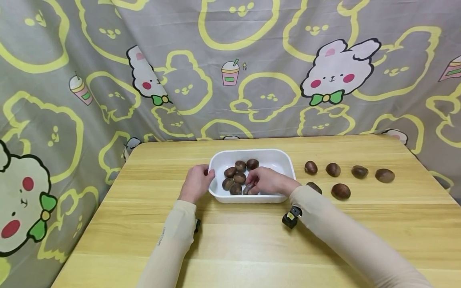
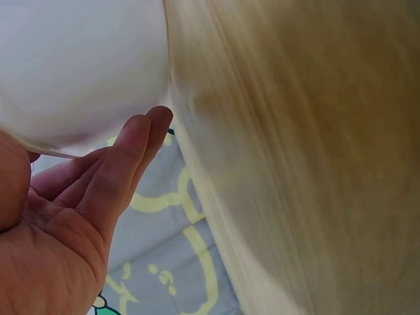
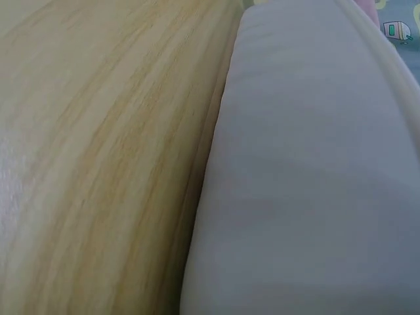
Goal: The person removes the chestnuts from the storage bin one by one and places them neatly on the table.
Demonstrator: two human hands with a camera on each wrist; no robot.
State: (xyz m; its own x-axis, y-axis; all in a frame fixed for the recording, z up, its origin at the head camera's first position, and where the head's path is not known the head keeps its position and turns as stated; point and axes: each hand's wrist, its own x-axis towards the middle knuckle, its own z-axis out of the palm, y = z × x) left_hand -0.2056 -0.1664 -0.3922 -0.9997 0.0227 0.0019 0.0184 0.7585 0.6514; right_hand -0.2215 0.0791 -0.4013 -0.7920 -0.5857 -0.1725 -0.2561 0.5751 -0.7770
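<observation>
A white rectangular tub (image 1: 252,199) stands on the table with several brown chestnuts (image 1: 239,177) in its left half. At the tub's left end, my left hand (image 1: 196,183) holds the wall, thumb at the rim and fingers along the outside. The left wrist view shows that hand (image 2: 72,230) close up against the white wall. My right hand (image 1: 267,181) reaches over the near rim and pinches a chestnut (image 1: 247,189) low inside the tub, beside the others. Only the tub's outer side (image 3: 315,170) shows in the right wrist view; the right fingers are hidden there.
To the tub's right, several more chestnuts (image 1: 341,191) lie in two loose rows on the wooden table (image 1: 237,244). My right forearm partly covers one chestnut (image 1: 314,187). A grey patterned curtain (image 1: 266,112) hangs behind the table's far edge and along the left.
</observation>
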